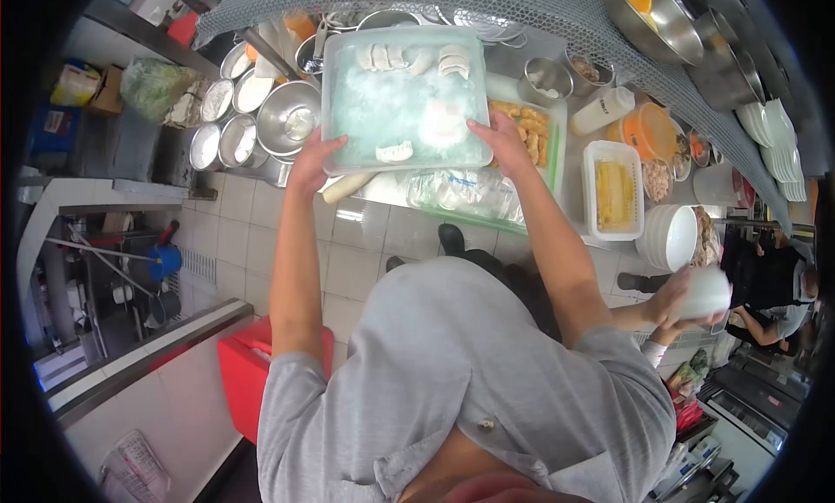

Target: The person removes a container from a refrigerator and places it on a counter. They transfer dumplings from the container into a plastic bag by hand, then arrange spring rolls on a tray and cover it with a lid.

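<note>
A translucent pale-green plastic tray [374, 98] is held up over the front of the work counter. Rows of white dumplings [383, 57] lie along its far side, and a smaller group sits by the near edge. My left hand [315, 161] grips the near left corner. My right hand [504, 143] has hold of the right side near the other corner, thumb on the rim. Beneath the tray, a pale rolling pin [348, 186] and clear plastic wrapping [461, 192] partly show. Golden rolls [532, 130] in another tray lie just beyond my right hand.
Metal bowls [289, 116] stand left of the tray. On the right are a white basket with yellow food [614, 192], a squeeze bottle [603, 110] and stacked white bowls [668, 235]. Another person's hands [668, 301] hold a white bowl at right. A red bin [239, 372] stands at left.
</note>
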The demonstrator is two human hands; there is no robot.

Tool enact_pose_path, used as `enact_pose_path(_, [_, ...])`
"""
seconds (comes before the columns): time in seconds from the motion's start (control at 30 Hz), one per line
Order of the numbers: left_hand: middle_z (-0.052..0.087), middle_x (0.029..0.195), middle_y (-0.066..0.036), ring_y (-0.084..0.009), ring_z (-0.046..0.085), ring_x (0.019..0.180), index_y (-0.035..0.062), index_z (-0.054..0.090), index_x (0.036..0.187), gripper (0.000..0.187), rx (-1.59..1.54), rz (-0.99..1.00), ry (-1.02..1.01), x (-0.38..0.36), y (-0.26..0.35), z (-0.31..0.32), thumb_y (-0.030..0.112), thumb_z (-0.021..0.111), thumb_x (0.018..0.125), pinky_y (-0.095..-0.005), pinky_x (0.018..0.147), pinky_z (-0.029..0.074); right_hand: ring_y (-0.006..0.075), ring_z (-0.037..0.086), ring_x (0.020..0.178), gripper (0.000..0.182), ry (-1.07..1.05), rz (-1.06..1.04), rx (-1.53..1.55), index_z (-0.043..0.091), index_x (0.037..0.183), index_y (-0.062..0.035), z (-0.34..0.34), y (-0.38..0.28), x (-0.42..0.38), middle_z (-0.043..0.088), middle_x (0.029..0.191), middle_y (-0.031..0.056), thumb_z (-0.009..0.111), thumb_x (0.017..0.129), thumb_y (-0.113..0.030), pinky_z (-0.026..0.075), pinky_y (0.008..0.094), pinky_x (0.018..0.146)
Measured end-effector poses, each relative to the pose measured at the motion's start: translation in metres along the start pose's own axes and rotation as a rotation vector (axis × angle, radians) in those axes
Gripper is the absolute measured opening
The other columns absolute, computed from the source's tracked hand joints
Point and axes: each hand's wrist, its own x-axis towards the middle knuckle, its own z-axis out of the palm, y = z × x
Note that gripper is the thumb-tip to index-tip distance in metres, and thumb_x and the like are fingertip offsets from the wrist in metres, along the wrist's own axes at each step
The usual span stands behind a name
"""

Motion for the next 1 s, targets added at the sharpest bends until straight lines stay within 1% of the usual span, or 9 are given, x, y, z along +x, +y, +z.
enact_pose_path(0.13, [0.06,0.135,-0.012,-0.024,0.06,0.123,0.0018,0.044,0.148,0.064,-0.077,-0.038,0.065,0.003,-0.011,0.0,0.014,0.072,0.092,-0.0391,0.104,0.05,0.0231,0.067,0.11,0.068,-0.002,0.041,0.07,0.05,0.139,0.0094,0.0,0.01,0.002,0.067,0.124,0.0182,0.079,0.09,-0.029,0.053,0.0341,0.096])
enact_pose_path(0.33, [0.057,0.137,-0.016,-0.0272,0.056,0.129,-0.0017,0.042,0.148,0.069,0.15,-0.048,0.169,-0.017,0.009,0.012,0.021,0.075,0.091,-0.0422,0.105,0.049,0.024,0.064,0.117,0.067,0.028,-0.045,0.008,0.052,0.137,0.0075,-0.006,0.013,-0.004,0.064,0.131,0.0203,0.078,0.091,-0.034,0.05,0.0347,0.101])
enact_pose_path(0.43, [0.061,0.131,-0.019,-0.0305,0.058,0.126,-0.0015,0.051,0.142,0.068,0.766,0.326,0.473,-0.022,-0.007,0.004,0.026,0.079,0.086,-0.0462,0.105,0.047,0.0249,0.062,0.12,0.061,0.107,-0.12,-0.283,0.055,0.136,0.0032,-0.017,0.01,-0.009,0.064,0.132,0.0187,0.078,0.09,-0.031,0.049,0.037,0.101])
enact_pose_path(0.47, [0.063,0.128,-0.019,-0.0318,0.059,0.123,0.0008,0.054,0.14,0.067,0.943,0.444,0.43,-0.03,0.004,0.018,0.028,0.08,0.084,-0.0469,0.103,0.047,0.0252,0.061,0.121,0.058,0.142,-0.142,-0.416,0.056,0.135,0.001,-0.018,0.007,-0.01,0.065,0.131,0.0175,0.078,0.09,-0.029,0.049,0.0381,0.102])
enact_pose_path(0.53, [0.065,0.122,-0.019,-0.0345,0.06,0.119,0.0053,0.059,0.136,0.066,1.291,0.674,0.336,-0.04,0.018,0.051,0.032,0.081,0.081,-0.0482,0.101,0.047,0.0322,0.058,0.124,0.066,0.287,-0.436,-0.735,0.055,0.136,0.001,-0.02,-0.012,-0.004,0.062,0.134,0.0193,0.082,0.083,-0.027,0.046,0.0421,0.105])
enact_pose_path(0.57, [0.066,0.12,-0.017,-0.0345,0.061,0.114,0.0072,0.062,0.133,0.062,1.325,0.662,0.248,-0.037,0.012,0.067,0.033,0.081,0.08,-0.0489,0.098,0.047,0.0357,0.057,0.125,0.07,0.357,-0.588,-0.89,0.055,0.137,0.001,-0.018,-0.026,0.003,0.061,0.135,0.0202,0.084,0.079,-0.025,0.045,0.0442,0.107])
enact_pose_path(0.67, [0.069,0.112,-0.013,-0.0337,0.064,0.103,0.0115,0.068,0.124,0.05,1.442,0.573,0.062,-0.026,-0.007,0.112,0.036,0.079,0.081,-0.0496,0.09,0.047,0.0371,0.054,0.126,0.066,0.29,-0.855,-1.084,0.057,0.136,-0.0021,-0.006,-0.06,0.041,0.062,0.134,0.0161,0.081,0.077,-0.021,0.04,0.0466,0.109])
enact_pose_path(0.83, [0.073,0.102,-0.008,-0.0302,0.068,0.095,0.0126,0.071,0.111,0.035,1.526,0.322,-0.051,-0.01,-0.021,0.138,0.039,0.072,0.088,-0.0471,0.088,0.041,0.0321,0.058,0.119,0.055,0.116,-0.708,-1.411,0.063,0.126,-0.0038,-0.001,-0.075,0.083,0.068,0.121,0.0121,0.077,0.078,-0.028,0.038,0.0464,0.106])
enact_pose_path(1.0, [0.074,0.099,-0.006,-0.0291,0.069,0.092,0.0102,0.067,0.113,0.035,1.711,0.335,0.087,-0.015,-0.008,0.128,0.036,0.07,0.089,-0.0469,0.087,0.04,0.0309,0.059,0.108,0.055,0.114,-0.663,-1.487,0.068,0.106,-0.0031,0.006,-0.091,0.055,0.072,0.105,0.0145,0.077,0.068,-0.041,0.037,0.0469,0.101])
